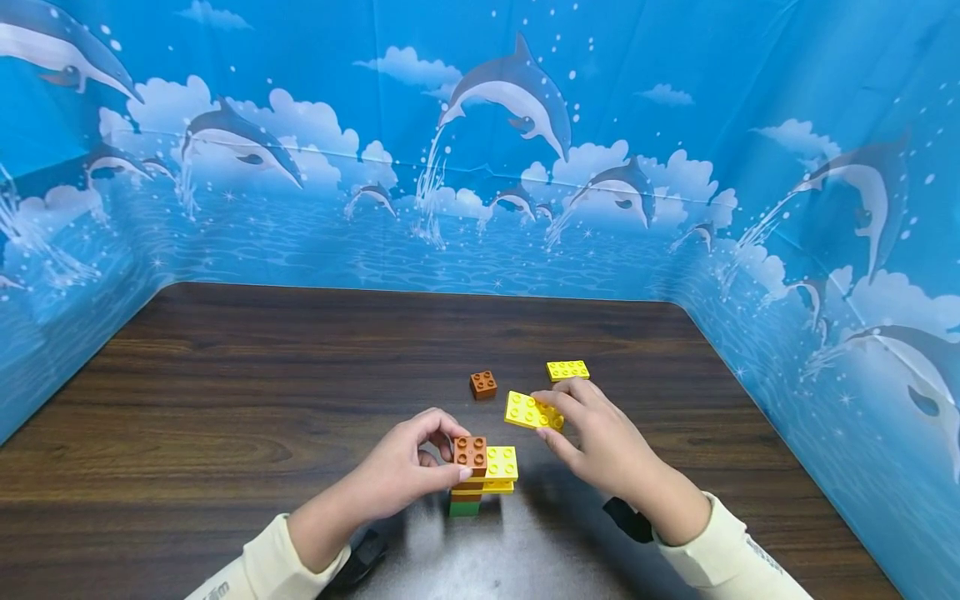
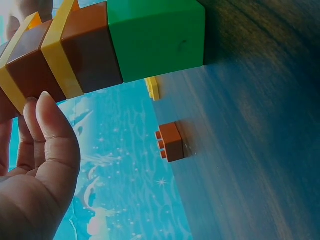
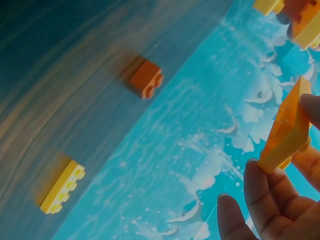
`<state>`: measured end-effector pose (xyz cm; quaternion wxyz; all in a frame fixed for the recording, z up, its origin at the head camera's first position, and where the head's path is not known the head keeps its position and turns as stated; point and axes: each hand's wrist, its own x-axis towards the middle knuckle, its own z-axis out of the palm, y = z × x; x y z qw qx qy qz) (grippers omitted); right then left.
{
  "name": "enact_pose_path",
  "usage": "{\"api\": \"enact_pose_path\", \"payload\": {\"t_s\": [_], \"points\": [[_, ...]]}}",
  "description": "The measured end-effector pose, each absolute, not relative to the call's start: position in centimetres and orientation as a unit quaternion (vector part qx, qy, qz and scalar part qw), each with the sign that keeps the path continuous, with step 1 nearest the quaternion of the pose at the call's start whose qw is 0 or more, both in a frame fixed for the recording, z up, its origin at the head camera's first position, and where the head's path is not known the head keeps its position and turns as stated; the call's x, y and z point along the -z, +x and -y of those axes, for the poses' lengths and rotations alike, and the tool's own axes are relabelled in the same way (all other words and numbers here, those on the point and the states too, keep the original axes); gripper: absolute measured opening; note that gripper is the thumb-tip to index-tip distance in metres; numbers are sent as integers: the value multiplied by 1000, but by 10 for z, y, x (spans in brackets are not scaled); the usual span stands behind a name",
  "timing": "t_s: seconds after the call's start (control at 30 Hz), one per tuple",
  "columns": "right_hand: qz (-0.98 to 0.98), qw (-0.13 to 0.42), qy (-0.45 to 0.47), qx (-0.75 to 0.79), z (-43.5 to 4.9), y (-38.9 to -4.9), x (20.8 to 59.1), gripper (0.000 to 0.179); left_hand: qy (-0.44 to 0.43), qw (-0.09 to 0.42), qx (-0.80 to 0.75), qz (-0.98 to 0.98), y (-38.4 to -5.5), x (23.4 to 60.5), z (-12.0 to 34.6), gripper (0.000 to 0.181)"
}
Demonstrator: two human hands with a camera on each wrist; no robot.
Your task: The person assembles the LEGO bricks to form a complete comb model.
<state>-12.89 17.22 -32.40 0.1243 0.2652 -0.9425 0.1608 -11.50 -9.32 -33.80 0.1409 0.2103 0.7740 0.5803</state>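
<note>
Near the front of the table stands a building-brick stack, with a green brick point(image 2: 157, 37) at the bottom and brown bricks point(image 2: 92, 47) alternating with yellow plates point(image 1: 502, 463) above it. The yellow plates jut out to the right. My left hand point(image 1: 401, 462) grips the stack near its top brown brick point(image 1: 470, 451), thumb in front and fingers behind. Up and to the right of the stack, my right hand point(image 1: 607, 442) pinches another yellow plate point(image 1: 522, 409) between thumb and fingers, studs up. That plate is apart from the stack; part of it is hidden by the fingers.
A loose brown brick point(image 1: 483, 384) lies on the dark wooden table point(image 1: 300, 358) behind the stack. Farther right lies a loose yellow plate point(image 1: 567, 370), just beyond the right hand. A blue dolphin-printed sheet point(image 1: 480, 208) walls the table at the back and sides.
</note>
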Motion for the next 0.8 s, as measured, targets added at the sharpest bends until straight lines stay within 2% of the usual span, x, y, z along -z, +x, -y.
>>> {"api": "enact_pose_path", "payload": {"t_s": [0.8], "points": [[910,115,342,-202,-156,-112,316,41,206,148,-584,-771,-114,339,93,32]]}}
